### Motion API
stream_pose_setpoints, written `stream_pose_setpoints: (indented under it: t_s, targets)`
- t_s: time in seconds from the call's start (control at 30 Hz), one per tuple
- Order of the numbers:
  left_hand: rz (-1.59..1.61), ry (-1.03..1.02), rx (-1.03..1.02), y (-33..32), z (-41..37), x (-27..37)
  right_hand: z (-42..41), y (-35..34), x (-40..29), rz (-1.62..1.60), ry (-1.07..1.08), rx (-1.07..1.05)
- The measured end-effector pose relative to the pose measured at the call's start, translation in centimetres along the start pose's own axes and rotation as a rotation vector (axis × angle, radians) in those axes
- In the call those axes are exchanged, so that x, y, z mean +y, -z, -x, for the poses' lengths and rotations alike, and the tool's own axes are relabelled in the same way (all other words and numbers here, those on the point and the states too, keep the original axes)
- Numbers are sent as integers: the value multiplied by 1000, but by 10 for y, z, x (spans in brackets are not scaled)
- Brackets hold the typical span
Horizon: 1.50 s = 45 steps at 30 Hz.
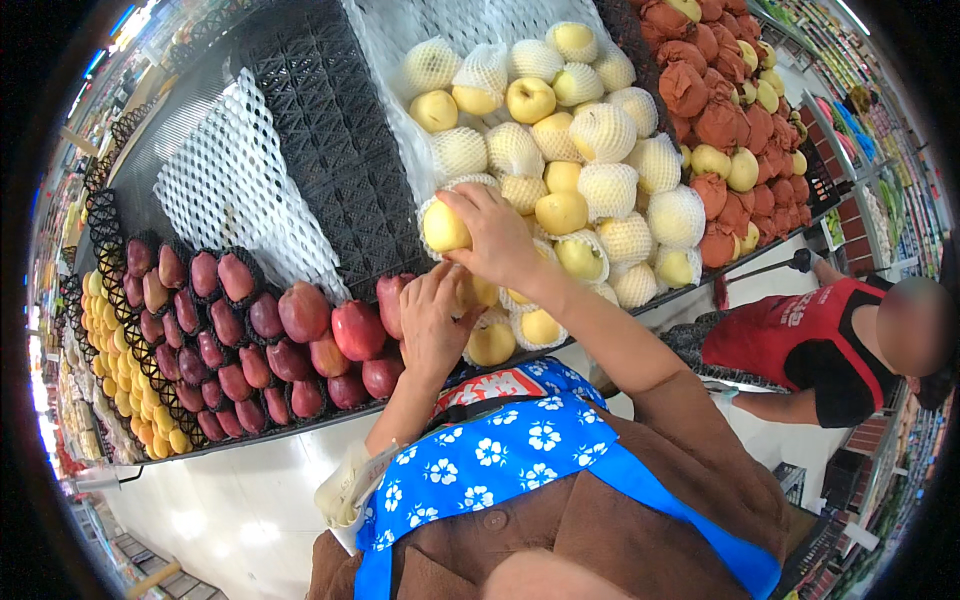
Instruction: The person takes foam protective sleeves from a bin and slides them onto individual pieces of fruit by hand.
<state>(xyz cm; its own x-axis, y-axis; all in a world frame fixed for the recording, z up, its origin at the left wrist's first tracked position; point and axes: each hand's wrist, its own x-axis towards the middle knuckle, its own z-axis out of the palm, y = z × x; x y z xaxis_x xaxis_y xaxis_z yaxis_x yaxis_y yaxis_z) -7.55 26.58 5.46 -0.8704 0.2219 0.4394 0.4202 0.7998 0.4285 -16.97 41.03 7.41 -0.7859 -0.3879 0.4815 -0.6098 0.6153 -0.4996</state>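
Observation:
Yellow pears or apples [562, 213], many in white foam nets [607, 191], fill the section before me. My right hand [495, 232] has its thumb and fingers around a yellow fruit [445, 226], whose white foam net shows behind and below it. Just below, beside the red apples, my left hand [437, 319] is bent, its fingertips at another yellow fruit [478, 291] that is partly hidden by both hands. Whether the left hand grips that fruit cannot be told. Netted yellow fruit [491, 343] lies at the display's front edge.
Red apples [307, 397] in dark nets and yellow fruit [139, 375] stand to the left. White foam sheeting [244, 187] lies beside black padding [337, 135]. Fruit in reddish-brown paper [716, 124] stands right. A person in a red vest [795, 330] holds a long handle nearby.

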Motion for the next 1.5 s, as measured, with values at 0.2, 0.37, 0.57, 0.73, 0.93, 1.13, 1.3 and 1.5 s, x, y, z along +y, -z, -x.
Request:
stream_pose_setpoints:
  t_s: [0.2, 0.37, 0.57, 0.73, 0.93, 1.13, 1.3, 1.5]
  targets:
    - [-99, 92, 136, 3, 0, -5, 14, -1, -10, -51, 51, 0]
    - [-207, 81, -89, -16, 6, -9, 20, -2, -5, -19, 116, -45]
    - [-121, 134, -91, -3, 7, -6, 26, 47, 15, -102, -68, 187]
    - [-23, 147, 1, -2, 5, 1, 54, 106, 49, 210, -261, 371]
    - [54, 32, 93, 4, -3, 13, 98, 117, 62, 195, -457, 348]
    - [81, 42, 148, 9, 0, 10, 122, 98, 47, 80, -446, 148]
    - [109, 36, 136, 10, -1, 15, 118, 82, 30, 395, -394, -20]
    - [127, -15, 166, 7, -1, 21, 112, 72, 35, 407, -479, -21]
